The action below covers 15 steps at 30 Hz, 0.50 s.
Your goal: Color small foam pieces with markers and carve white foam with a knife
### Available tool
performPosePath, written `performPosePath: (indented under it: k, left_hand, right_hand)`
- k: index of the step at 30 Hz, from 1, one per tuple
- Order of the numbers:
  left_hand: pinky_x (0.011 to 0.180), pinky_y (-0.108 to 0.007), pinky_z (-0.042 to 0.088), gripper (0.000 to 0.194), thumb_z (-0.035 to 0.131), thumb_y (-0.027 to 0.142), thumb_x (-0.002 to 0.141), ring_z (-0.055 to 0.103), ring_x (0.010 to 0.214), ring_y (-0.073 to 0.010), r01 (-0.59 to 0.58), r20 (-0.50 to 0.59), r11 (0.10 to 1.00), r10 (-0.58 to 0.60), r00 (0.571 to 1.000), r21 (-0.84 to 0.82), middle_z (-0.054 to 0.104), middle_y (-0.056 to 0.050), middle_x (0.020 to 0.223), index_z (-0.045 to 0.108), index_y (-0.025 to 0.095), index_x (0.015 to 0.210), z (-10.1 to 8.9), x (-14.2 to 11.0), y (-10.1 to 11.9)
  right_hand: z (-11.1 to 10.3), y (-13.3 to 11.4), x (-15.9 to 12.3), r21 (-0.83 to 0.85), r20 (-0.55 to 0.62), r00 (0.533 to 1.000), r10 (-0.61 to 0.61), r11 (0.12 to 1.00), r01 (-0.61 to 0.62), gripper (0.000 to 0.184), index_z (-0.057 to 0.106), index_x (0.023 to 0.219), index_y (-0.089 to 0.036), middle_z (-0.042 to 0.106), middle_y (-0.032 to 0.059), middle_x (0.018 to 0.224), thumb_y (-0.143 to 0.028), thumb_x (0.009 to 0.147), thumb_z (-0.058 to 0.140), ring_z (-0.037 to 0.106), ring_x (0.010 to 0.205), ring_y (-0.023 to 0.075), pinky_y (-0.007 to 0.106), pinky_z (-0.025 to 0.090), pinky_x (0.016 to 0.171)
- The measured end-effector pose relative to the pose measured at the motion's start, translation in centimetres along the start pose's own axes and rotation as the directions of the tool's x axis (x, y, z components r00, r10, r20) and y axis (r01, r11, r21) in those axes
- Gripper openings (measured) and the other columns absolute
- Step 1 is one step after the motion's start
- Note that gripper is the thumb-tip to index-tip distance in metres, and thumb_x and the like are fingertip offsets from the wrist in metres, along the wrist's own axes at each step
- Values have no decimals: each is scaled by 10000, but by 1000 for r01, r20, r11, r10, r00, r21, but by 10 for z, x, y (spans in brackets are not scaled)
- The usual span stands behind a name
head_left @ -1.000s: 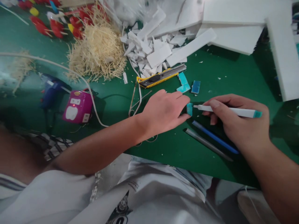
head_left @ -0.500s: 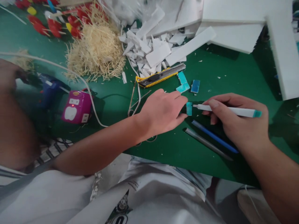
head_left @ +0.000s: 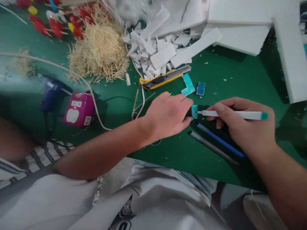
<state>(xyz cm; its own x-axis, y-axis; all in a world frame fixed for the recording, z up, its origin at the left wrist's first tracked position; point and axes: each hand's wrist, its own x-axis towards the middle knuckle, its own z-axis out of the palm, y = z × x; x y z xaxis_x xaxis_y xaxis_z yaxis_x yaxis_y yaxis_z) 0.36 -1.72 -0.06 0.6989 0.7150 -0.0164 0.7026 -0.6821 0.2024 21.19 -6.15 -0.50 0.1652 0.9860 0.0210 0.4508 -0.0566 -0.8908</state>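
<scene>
Between the fingertips of my left hand (head_left: 168, 113) is a small teal-coloured piece (head_left: 194, 111), its left end hidden by the fingers. My right hand (head_left: 244, 123) is closed round a white marker (head_left: 249, 115) with a teal end, and the marker's tip touches or nearly touches the piece's right edge. Below the marker lie a blue stick (head_left: 220, 140) and a grey stick (head_left: 213, 147), side by side. Just above my left hand are teal pieces (head_left: 188, 85) and a dark blue rectangular piece (head_left: 200, 88). A yellow utility knife (head_left: 165, 77) rests beside them.
White foam scraps (head_left: 160, 51) and foam boards (head_left: 240, 35) cover the far side. At left are a straw pile (head_left: 100, 54), a blue glue gun (head_left: 51, 91), a pink power adapter (head_left: 79, 109) and a white cord (head_left: 59, 67). Scissors handles (head_left: 155, 142) show under my left wrist.
Another person's hand near the glue gun has withdrawn toward the lower left. My marker tip has shifted very slightly down; my left hand stays almost still.
</scene>
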Motion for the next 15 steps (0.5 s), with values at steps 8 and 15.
performPosePath:
  k: [8, 15]
  left_hand:
    - [752, -368, 407, 253, 689, 383, 1029, 745, 886, -259, 13, 43, 999, -11, 999, -32, 768, -48, 944, 765, 176, 1151, -1, 1, 2]
    - [758, -375, 405, 317, 648, 396, 1055, 770, 949, -289, -7, 61, 1000, 6, 998, 19, 787, -89, 1014, 774, 154, 1217, -2, -1, 4]
  right_hand:
    - [1, 8, 1, -10, -41, 999, -24, 1000, 24, 119, 830, 784, -281, 738, 6, 662, -345, 884, 829, 546, 475, 132, 300, 427, 443]
    - [0, 6, -2, 3, -55, 998, -22, 1000, 22, 123, 823, 811, -296, 725, 0, 674, -297, 926, 780, 607, 521, 164, 343, 509, 523]
